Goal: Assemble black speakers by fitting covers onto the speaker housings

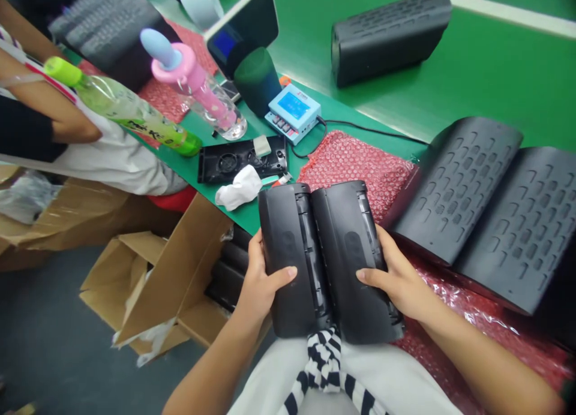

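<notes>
In the head view, a black panel [225, 162], a white wad [240, 191] and pink bubble wrap [346, 163] lay just past the casings; two perforated housings [463, 187] crowded the right. The left hand [265, 277] was clamped on the left casing [288, 307], the right hand [393, 277] on the right casing [360, 319], side by side before the torso. Their long axes ran away from the body, far ends leaning slightly left. The table's [346, 110] near edge passed left of them, above a cardboard box [166, 271]; green surface [495, 67] stretched beyond.
</notes>
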Available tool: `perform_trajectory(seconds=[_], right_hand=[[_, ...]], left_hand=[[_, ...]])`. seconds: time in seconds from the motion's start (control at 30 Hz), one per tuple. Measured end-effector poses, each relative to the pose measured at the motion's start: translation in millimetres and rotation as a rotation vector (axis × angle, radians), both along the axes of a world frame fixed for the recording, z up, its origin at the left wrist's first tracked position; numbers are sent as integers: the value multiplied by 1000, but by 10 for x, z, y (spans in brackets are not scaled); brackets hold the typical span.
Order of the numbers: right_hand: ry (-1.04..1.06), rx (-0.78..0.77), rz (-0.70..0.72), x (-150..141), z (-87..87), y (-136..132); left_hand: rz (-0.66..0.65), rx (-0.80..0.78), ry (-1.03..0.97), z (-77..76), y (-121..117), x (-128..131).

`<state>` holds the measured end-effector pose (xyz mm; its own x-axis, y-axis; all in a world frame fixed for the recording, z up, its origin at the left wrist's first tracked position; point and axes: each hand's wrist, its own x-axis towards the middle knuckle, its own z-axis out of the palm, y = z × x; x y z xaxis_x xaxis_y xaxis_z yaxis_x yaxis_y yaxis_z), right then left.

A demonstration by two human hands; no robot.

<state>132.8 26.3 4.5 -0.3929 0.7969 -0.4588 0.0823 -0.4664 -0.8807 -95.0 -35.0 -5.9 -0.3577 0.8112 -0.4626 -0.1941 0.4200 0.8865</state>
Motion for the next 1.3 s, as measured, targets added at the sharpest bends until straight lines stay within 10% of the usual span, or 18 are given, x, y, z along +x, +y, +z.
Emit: perform_trajectory(seconds=[1.3], right_hand=[[87,12,-30,33,-29,-52]], left_hand=[[6,39,-71,42,11,36]])
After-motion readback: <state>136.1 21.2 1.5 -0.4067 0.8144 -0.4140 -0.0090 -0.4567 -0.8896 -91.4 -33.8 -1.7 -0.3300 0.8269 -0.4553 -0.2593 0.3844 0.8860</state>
